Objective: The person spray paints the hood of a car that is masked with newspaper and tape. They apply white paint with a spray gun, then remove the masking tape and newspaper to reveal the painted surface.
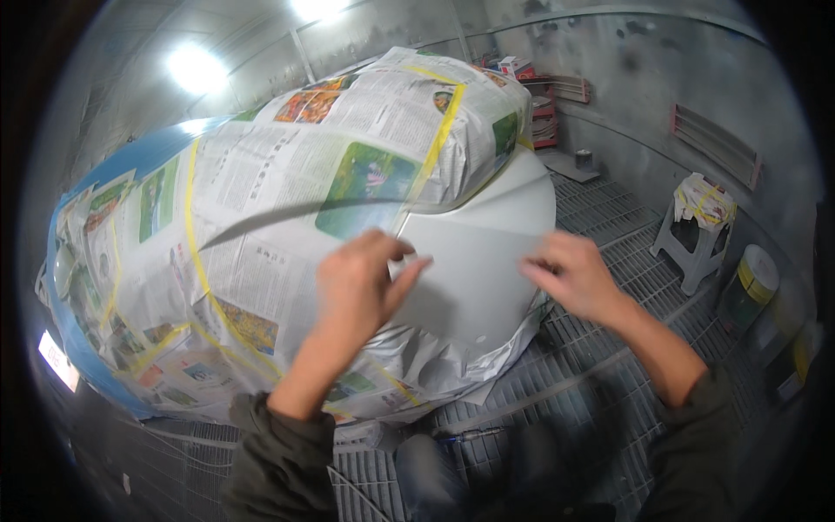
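A car body (pixel 261 183) is covered in newspaper sheets joined with yellow tape (pixel 444 126). A bare light grey panel (pixel 461 252) shows at its right end. My left hand (pixel 361 287) hangs at the panel's left edge, fingers curled and thumb apart, with nothing visible in it. My right hand (pixel 570 274) is at the panel's right edge, fingertips pinched; whatever they may hold I cannot make out. Whether either hand touches the surface I cannot tell. A curved dark band crosses the paper above my left hand.
Blue plastic sheeting (pixel 130 157) lies over the car's far left. A grated floor (pixel 609 209) runs beneath. At the right stand a grey stool (pixel 687 244) with crumpled paper on it and buckets (pixel 748 287). A red shelf unit (pixel 544 113) is at the back. An air fitting (pixel 470 435) lies near my feet.
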Available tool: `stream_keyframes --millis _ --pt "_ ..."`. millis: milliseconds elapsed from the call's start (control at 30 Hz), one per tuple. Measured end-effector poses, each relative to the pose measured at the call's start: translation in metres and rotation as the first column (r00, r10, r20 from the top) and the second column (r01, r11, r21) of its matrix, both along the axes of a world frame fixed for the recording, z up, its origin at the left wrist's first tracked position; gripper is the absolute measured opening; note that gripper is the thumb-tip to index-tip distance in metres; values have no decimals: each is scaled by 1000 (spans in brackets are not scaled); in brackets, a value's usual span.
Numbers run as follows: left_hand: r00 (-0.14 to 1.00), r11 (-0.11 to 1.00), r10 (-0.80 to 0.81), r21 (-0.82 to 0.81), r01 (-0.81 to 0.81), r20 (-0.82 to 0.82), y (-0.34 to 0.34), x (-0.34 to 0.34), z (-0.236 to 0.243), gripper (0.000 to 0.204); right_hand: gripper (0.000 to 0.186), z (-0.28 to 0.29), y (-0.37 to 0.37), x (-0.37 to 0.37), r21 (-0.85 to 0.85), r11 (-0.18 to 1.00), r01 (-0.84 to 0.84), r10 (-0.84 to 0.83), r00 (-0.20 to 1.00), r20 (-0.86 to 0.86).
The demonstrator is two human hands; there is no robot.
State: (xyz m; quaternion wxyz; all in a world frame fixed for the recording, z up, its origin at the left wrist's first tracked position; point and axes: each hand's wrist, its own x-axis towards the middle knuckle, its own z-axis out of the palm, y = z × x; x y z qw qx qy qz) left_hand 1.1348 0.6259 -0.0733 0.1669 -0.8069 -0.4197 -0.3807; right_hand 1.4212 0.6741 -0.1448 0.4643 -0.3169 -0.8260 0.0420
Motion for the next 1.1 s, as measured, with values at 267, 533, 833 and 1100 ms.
stream_keyframes --millis 267,533,833,1100 --pt "934 953 288 164 -256 -213 85 28 37 33 13 61 93 -60 113 991 -66 95 956 -276" --pt "936 954 298 95 -285 -188 99 26 48 25 14 67 108 -71 137 986 -93 131 944 -303" --pt "941 957 285 110 -269 -184 99 39 52 20 13 71 120 -72 150 989 -5 43 968 -249" --pt "850 893 441 234 -384 -287 111 60 65 19 10 79 124 -71 166 984 69 -36 980 -195"
